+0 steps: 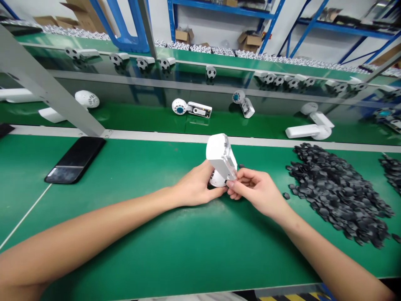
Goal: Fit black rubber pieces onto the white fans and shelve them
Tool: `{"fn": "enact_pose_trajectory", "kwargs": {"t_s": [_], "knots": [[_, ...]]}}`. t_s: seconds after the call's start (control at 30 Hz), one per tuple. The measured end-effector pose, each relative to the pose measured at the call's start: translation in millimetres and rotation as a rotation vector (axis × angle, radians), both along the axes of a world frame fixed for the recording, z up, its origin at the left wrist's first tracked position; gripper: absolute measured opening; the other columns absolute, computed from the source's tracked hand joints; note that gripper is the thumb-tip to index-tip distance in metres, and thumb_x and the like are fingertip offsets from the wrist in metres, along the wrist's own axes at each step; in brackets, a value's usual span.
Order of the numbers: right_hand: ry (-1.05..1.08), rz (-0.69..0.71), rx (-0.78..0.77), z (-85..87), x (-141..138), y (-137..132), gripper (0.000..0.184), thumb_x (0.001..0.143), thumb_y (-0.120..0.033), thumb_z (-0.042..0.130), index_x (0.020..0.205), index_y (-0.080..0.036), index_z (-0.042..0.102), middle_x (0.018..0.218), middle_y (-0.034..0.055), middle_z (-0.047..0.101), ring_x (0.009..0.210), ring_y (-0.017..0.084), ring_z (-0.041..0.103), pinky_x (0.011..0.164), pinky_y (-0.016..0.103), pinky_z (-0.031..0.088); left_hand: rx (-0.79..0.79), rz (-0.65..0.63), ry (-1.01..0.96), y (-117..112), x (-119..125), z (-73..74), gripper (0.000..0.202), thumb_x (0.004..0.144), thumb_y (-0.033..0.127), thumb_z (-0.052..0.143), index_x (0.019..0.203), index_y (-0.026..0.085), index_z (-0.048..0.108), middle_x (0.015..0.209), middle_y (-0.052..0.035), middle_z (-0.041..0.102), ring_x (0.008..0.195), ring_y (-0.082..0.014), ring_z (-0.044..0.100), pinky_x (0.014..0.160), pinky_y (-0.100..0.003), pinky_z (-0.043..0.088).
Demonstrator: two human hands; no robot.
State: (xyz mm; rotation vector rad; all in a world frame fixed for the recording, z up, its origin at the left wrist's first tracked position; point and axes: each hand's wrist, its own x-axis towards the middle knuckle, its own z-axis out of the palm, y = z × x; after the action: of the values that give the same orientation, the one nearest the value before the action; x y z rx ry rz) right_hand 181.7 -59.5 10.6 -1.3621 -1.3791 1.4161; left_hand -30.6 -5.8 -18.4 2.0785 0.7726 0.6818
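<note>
My left hand (199, 186) is closed around the round, vented head of a white handheld device (219, 156), just above the green bench. The device's blocky white body with a clear edge tilts up over the head and hides part of it. At the head's right side, my right hand (255, 190) has its thumb and fingers pinched together. A small dark spot shows by the thumb tip; whether it is a loose piece or part of the head, I cannot tell. A small black piece (241, 166) lies just behind the right fingers.
A heap of small black pieces (340, 192) lies on the right, a black phone (76, 160) on the left. Past a pale rail (175, 136), a green conveyor (140, 119) carries more white devices (199, 109). A metal post (56, 83) stands at left.
</note>
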Motion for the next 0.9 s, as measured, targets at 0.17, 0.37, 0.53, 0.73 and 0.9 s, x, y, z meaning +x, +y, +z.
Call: {"fn": "enact_pose_trajectory", "kwargs": {"t_s": [0.17,0.37,0.53,0.73,0.9], "knots": [[-0.102,-0.025,0.032,-3.3,0.5,1.2,0.035,0.076,-0.049,0.088,0.075,-0.019,0.07,0.067,0.0035,0.075,0.06,0.018,0.071,0.06,0.027,0.06,0.02,-0.024,-0.001,0.0,1.2,0.7,0.036,0.09,0.031,0.069,0.123,0.022,0.062,0.126,-0.0111,0.067,0.109,-0.0302,0.066,0.084,-0.039,0.058],[-0.249,-0.019,0.124,-14.3,7.5,3.1,0.038,0.081,-0.05,0.084,0.065,-0.021,0.063,0.059,0.0004,0.07,0.053,0.017,0.066,0.054,0.026,0.052,0.063,-0.092,-0.033,0.0,2.6,-1.0,0.039,0.09,0.025,0.067,0.127,0.022,0.059,0.125,-0.0111,0.068,0.114,-0.0298,0.065,0.091,-0.041,0.056],[-0.413,0.01,0.23,-18.7,8.0,4.6,0.039,0.091,-0.047,0.075,0.066,-0.023,0.057,0.055,-0.0032,0.066,0.051,0.015,0.061,0.052,0.026,0.043,0.081,-0.019,-0.002,1.8,2.6,-3.9,0.039,0.088,0.03,0.069,0.125,0.021,0.06,0.123,-0.0119,0.068,0.106,-0.0294,0.067,0.089,-0.042,0.055],[-0.466,0.147,0.491,-13.6,0.1,2.0,0.035,0.108,-0.044,0.048,0.08,-0.023,0.057,0.075,-0.0002,0.069,0.064,0.016,0.059,0.063,0.028,0.043,-0.283,-0.044,-0.197,4.2,3.6,0.7,0.041,0.087,0.04,0.075,0.117,0.017,0.06,0.103,-0.0072,0.071,0.089,-0.0222,0.067,0.077,-0.032,0.055],[-0.313,0.219,0.495,-12.8,9.8,-3.0,0.031,0.112,-0.04,0.034,0.112,-0.024,0.061,0.082,0.001,0.07,0.069,0.016,0.062,0.069,0.03,0.048,-0.339,0.153,-0.256,4.7,1.0,3.0,0.045,0.086,0.052,0.074,0.107,0.014,0.062,0.095,-0.0067,0.068,0.082,-0.0197,0.063,0.077,-0.032,0.052]]}}
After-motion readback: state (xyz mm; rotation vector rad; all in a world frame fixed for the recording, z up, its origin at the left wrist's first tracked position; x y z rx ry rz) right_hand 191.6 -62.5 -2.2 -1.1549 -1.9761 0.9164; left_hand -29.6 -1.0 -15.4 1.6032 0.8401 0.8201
